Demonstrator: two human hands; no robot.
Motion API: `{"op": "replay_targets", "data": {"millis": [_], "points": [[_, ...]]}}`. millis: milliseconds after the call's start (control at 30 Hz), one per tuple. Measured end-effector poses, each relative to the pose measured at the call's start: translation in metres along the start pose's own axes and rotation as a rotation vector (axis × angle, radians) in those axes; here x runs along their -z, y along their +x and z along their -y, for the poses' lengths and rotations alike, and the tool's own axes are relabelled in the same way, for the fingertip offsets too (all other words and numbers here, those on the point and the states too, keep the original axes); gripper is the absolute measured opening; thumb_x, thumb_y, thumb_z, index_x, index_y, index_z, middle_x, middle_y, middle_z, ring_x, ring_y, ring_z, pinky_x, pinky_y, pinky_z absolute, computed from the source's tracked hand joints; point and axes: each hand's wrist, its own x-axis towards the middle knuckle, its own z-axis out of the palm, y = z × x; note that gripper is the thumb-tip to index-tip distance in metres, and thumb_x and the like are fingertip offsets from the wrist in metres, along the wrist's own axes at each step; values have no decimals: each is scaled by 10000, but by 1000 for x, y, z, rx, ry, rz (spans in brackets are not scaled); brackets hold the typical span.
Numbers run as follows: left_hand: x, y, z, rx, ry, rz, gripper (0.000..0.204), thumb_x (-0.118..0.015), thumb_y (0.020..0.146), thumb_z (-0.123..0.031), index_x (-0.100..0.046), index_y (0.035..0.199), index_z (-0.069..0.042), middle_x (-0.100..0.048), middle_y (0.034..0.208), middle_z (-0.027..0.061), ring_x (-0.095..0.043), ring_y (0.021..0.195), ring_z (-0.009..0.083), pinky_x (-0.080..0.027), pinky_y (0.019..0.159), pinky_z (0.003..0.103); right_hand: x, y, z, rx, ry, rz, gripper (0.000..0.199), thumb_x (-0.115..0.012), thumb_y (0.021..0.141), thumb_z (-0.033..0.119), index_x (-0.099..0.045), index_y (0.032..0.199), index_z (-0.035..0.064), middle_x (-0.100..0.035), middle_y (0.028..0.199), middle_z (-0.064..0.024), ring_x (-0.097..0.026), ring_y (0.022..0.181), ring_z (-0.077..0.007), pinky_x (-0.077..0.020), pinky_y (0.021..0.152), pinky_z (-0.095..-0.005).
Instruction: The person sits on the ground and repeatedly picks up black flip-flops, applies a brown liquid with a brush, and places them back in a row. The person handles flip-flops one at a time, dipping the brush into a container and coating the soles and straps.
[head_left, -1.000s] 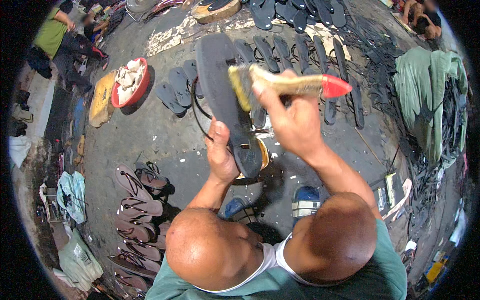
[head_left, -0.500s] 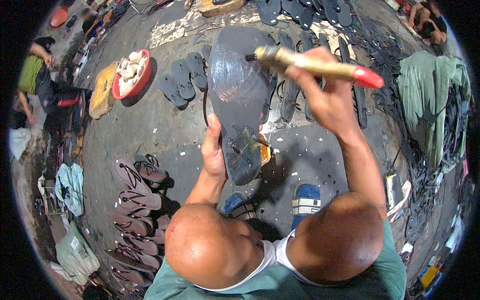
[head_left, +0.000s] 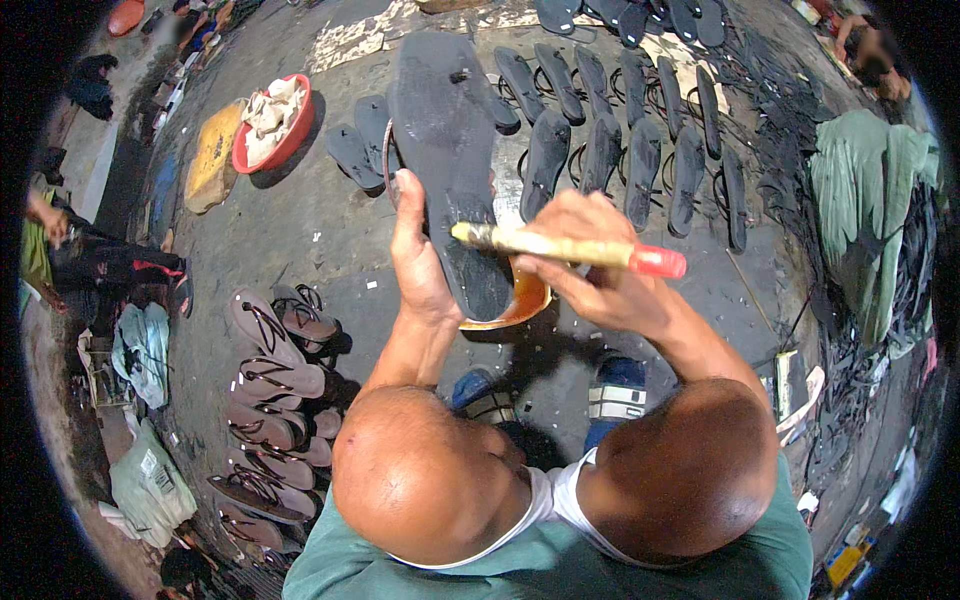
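Note:
My left hand (head_left: pixel 422 265) grips a black flip-flop (head_left: pixel 440 120) by the heel end, thumb along its left edge. Its broad toe end points away from me, with a small dark plug near the tip and part of the strap showing at the left side. In my right hand (head_left: pixel 595 265) is a paintbrush (head_left: pixel 560 246) with a pale handle and red end. The brush tip touches the sole near the heel, where the surface looks wet. Partly hidden behind the heel is a container of amber liquid (head_left: pixel 530 298).
Rows of black flip-flops (head_left: pixel 640 170) lie beyond my hands. Brown flip-flops (head_left: pixel 265 430) are piled at left. A red basin (head_left: pixel 300 130) with pale cloth stands by a yellowish block (head_left: pixel 212 160). Green cloth (head_left: pixel 860 200) lies at right over black scraps. Other people sit farther off.
The brush has moved from the toe end down to the heel, and my right hand has come nearer and to the left. The flip-flop has shifted slightly left and up.

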Motion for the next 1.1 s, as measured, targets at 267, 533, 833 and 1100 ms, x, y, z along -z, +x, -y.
{"op": "replay_targets", "data": {"millis": [267,533,833,1100], "points": [[9,13,-13,-181,92,-31,581,-511,988,-546,-561,1251,-31,-654,1090,89,-633,966,185,-512,860,335,-7,-29,8,13,373,96,222,-752,845,153,-704,1045,68,-672,945,-53,-620,869,-239,-444,798,-397],[4,10,3,-209,102,-16,634,-432,1003,-575,-506,1351,-51,-635,1224,127,-633,1065,252,-500,937,390,-37,-11,-11,-435,74,-222,217,-711,894,177,-715,1034,12,-648,863,-129,-623,771,-257,-487,703,-361],[88,78,-14,-162,207,-128,638,-617,905,-605,-590,1218,-49,-657,1071,64,-620,955,170,-503,841,329,7,-28,-45,-636,124,-636,287,-679,960,241,-676,1108,-5,-654,962,-19,-569,882,-101,-462,779,-284],[206,167,76,370,492,-271,663,-746,838,-496,-615,1232,20,-681,1148,115,-657,986,237,-513,897,365,36,-36,-72,-760,44,-762,336,-639,977,315,-694,1046,-10,-603,821,-6,-501,703,-79,-424,638,-252]]}}
